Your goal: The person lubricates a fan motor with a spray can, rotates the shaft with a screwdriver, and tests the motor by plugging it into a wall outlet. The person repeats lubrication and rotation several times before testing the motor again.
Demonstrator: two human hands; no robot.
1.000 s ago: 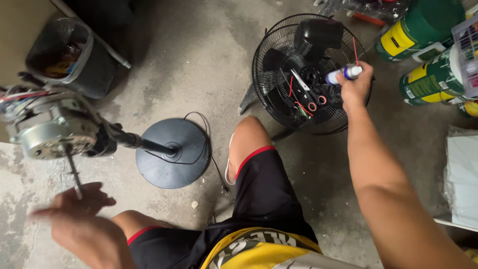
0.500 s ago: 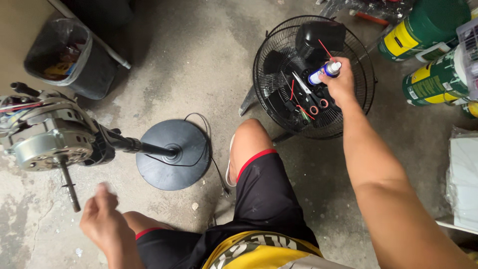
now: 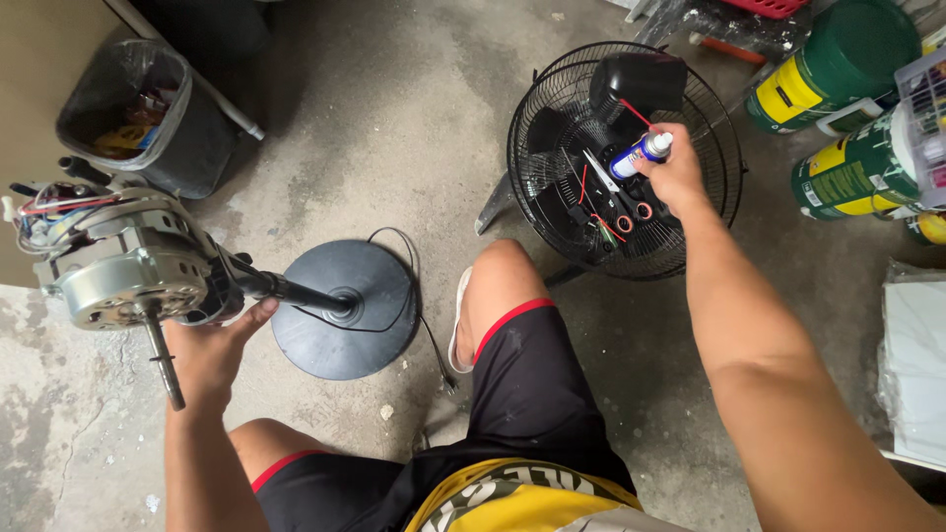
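— Looking down from the head camera, what does the left hand [image 3: 212,350] have?

— It cups the underside of a bare fan motor [image 3: 133,271], a silver housing with red and white wires bunched at the back and a steel shaft [image 3: 163,360] pointing down past the thumb. The fingers are curled up around the black neck where the motor meets the stand pole [image 3: 286,291]; the grip is closed on the motor.

— And the pole?

— It slants down to a round black base [image 3: 345,310] on the concrete floor [image 3: 394,128], with a thin black cord [image 3: 419,296] looping off the base beside the person's sandal.

— The right hand [image 3: 675,177]?

— Stretched out over a black wire fan guard [image 3: 626,163] lying on the floor, grip closed around a small spray can [image 3: 639,156], blue and white with a thin red straw sticking up from its nozzle. The can is above the guard's middle, just below a black motor cover [image 3: 639,84] resting in the guard.

— Anything else in the guard?

— Scissors with red-ringed handles [image 3: 616,202] and some red wire, just under the can.

— Around them?

— A dark waste bin [image 3: 148,118] at upper left, two green and yellow cans [image 3: 838,69] at upper right, and white sheeting at the right edge.
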